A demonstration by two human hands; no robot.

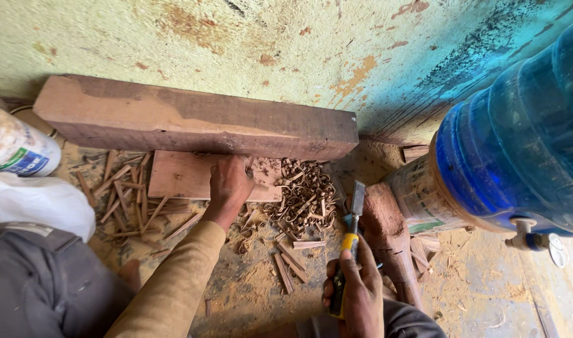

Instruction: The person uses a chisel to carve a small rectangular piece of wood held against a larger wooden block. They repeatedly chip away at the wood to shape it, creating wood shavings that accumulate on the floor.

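Two hands work: the left hand (229,186) presses flat, pinning the thin reddish wooden board (180,175) against the thick timber beam (192,119), while the right hand (360,289) grips closed around the yellow-handled chisel (349,241).

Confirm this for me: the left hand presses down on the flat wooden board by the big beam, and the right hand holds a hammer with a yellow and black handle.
Not quite. The right hand holds a chisel with a yellow and black handle, not a hammer; the head view shows its flat metal blade. The left hand does press on the flat wooden board by the big beam.
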